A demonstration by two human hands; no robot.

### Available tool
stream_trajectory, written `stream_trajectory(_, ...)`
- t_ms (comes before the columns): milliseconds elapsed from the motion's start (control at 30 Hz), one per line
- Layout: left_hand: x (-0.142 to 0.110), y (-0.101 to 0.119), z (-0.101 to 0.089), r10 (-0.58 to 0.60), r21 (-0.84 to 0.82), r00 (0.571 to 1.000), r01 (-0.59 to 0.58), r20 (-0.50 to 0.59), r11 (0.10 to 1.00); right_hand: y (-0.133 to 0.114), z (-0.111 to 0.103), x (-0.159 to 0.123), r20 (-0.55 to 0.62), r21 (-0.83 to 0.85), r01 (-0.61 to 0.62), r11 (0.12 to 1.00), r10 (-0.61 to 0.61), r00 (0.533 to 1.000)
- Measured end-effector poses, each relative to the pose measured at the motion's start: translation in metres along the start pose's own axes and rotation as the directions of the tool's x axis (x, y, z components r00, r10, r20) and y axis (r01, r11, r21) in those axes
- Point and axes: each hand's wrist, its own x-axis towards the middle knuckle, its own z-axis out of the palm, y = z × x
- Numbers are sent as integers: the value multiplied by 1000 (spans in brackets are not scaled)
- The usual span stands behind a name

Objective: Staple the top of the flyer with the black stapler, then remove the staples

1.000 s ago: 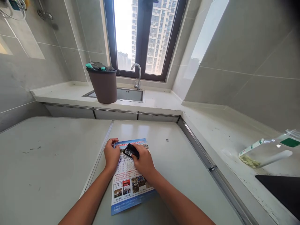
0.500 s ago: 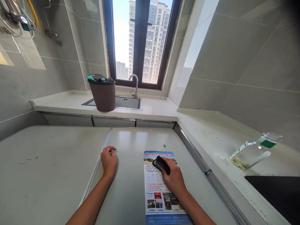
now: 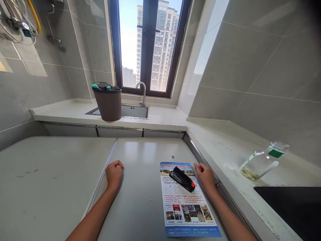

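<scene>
A black stapler [image 3: 182,179] with a red-orange piece at one end lies slantwise on a printed flyer [image 3: 189,219]. The flyer is flat on the pale table. My right hand [image 3: 205,176] rests just beyond the flyer's right edge, its fingers curled in and nothing visible in them. Whether its fingertips touch the paper's edge, I cannot tell. Over on the left, my left hand [image 3: 114,173] lies on the table as a closed fist, apart from the flyer. A tiny dark piece [image 3: 173,156] sits above the flyer's top edge.
A brown bin [image 3: 109,103] stands on the counter [image 3: 163,115] by the sink [image 3: 135,111] and faucet [image 3: 142,93]. At the right, a tilted clear jar [image 3: 263,160] with pale green contents is on the side counter, near a dark panel [image 3: 291,207]. A seam crosses the table.
My right hand has let go of the stapler and moved right, off the flyer. The stapler now lies on the flyer, which has shifted slightly right. My left fingers have curled tighter.
</scene>
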Motion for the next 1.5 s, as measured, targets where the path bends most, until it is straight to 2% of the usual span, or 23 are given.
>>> stream_trajectory(133,-2,3,0,-12,6,1000,11,21,1000,28,7,9,52,-117,31,993,-26,998)
stream_trajectory(300,-1,1,2,-15,30,999,14,35,999,33,8,9,42,-107,-5,994,10,999)
stream_trajectory(367,-1,4,2,44,55,994,-49,97,997,32,7,11,57,-101,-5,995,11,998)
stream_trajectory(400,-3,8,2,108,48,976,-119,190,992,32,7,12,61,-98,-6,995,12,998)
stream_trajectory(433,-5,13,2,191,13,926,-206,326,978,32,7,12,62,-97,-7,995,14,998)
stream_trajectory(467,-10,18,2,281,-53,832,-293,478,955,32,7,13,61,-98,-9,995,15,998)
stream_trajectory(500,-15,24,2,366,-145,680,-360,636,921,32,7,13,60,-101,-10,995,16,998)
stream_trajectory(533,-22,30,1,419,-225,529,-392,738,892,32,7,13,59,-106,-11,994,17,998)
stream_trajectory(600,-35,40,2,457,-301,317,-436,831,848,33,8,13,62,-117,-15,993,22,998)
stream_trajectory(633,-41,43,3,464,-320,258,-451,847,834,33,8,13,66,-119,-16,993,24,998)
stream_trajectory(667,-46,45,5,469,-328,221,-469,855,820,33,8,13,70,-118,-17,993,25,997)
stream_trajectory(700,-50,46,7,472,-333,198,-485,859,809,34,8,13,73,-117,-17,993,26,997)
stream_trajectory(867,-52,42,14,500,-338,168,-555,850,760,34,9,12,87,-139,-26,990,38,995)
stream_trajectory(1033,-54,45,14,543,-381,69,-639,837,668,31,8,12,120,-172,-30,985,51,992)
stream_trajectory(1133,-59,48,17,564,-382,31,-705,825,597,32,7,12,132,-186,-35,982,61,989)
stream_trajectory(1267,-66,50,21,572,-356,-2,-784,820,508,39,10,13,141,-187,-46,981,74,987)
stream_trajectory(1500,-70,53,21,532,-317,-56,-854,845,413,47,13,13,145,-159,-23,987,47,988)
